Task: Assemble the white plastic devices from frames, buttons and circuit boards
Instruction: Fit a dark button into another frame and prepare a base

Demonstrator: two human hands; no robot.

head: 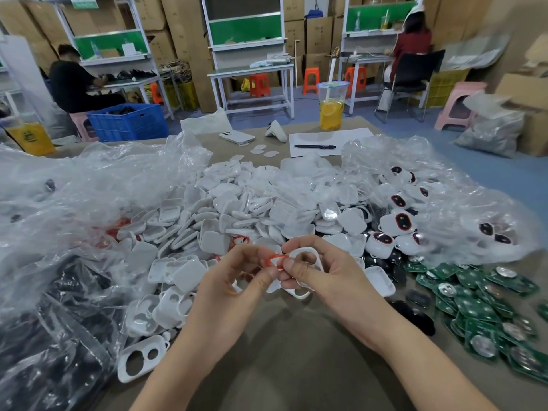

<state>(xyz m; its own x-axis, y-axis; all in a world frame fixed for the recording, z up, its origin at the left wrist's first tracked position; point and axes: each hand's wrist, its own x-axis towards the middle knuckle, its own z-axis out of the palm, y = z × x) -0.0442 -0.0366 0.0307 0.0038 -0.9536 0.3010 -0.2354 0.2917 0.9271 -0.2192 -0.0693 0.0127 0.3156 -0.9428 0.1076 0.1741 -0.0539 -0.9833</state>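
Holds both hands together low over the table (281, 360), at the near edge of the parts heap. Grips a white frame (303, 293) in the right hand (326, 277), fingers curled through and round it. Pinches a red ring (274, 258) between thumb and forefinger of the left hand (234, 283), other fingers curled. Also touches the ring with the right thumb, right at the frame's edge. Cannot tell if seated in the frame yet.

Just behind the hands: a big heap of white covers (237, 209). Near left: more frames (142, 361), one lying flat with two holes up, beside a clear bag (74, 203). Right: green boards (474, 307) spread on the table, with black pads (415, 317) between them and the hands. Behind the boards, partly inside another clear bag: finished devices (396, 223) with dark, red-rimmed buttons. Far end: cup (331, 108), pen (315, 146), phone (237, 137).
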